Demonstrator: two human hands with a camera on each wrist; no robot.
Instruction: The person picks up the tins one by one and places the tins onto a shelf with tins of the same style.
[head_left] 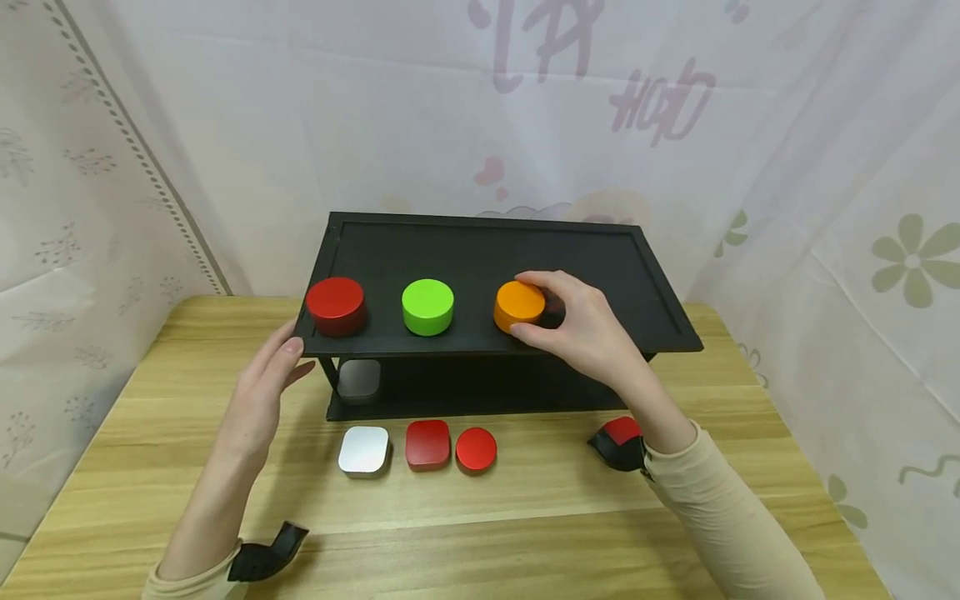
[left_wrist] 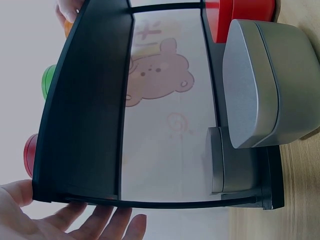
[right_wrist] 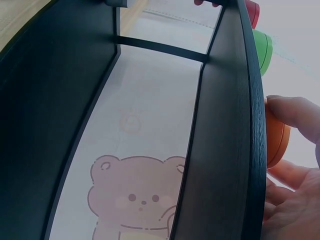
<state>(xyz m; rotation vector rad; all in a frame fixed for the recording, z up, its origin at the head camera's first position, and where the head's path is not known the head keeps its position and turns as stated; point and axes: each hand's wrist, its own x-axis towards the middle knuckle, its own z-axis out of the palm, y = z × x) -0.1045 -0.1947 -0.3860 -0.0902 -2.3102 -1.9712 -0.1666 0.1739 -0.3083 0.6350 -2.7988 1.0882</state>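
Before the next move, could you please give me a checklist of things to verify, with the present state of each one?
1. Right hand grips the orange tin: ok.
2. Left hand holds the left end of the black rack: ok.
3. Dark red tin and green tin stand apart on the rack's top: ok.
4. Table before the rack free of tins: not ok; a silver tin, a red square tin and a red round tin stand there.
5. Tins' contents: cannot tell; no inside shows.
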